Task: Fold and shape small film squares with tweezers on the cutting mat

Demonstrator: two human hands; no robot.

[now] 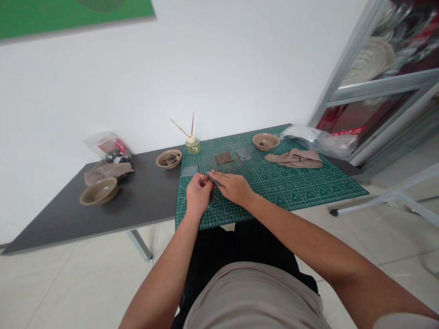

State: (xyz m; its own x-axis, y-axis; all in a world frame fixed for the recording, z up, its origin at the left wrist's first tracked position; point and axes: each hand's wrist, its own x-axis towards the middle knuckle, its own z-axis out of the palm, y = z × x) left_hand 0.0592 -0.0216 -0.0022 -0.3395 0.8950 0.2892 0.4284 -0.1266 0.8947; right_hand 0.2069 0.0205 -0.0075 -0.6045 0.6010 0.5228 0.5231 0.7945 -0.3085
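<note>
My left hand [200, 193] and my right hand [235, 186] meet over the green cutting mat [288, 194], fingertips touching. A small flat grey piece [215, 181] shows beneath my right fingers, which are pressed together over it. My left fingers are pinched closed against the same spot; what lies between them is mostly hidden and too small to make out. Just beyond my left hand lies a pale grey square [190, 171]. Farther back on the mat are a brown square [223, 158] and a greyish square [243, 154].
A bowl with dark bits [169, 158] and a glass jar with two sticks [193, 145] stand at the back. To the right are another bowl [266, 141], a brown cloth [297, 158] and a clear plastic bag [318, 140]. A bowl [99, 191] and crumpled cloth [107, 171] sit left.
</note>
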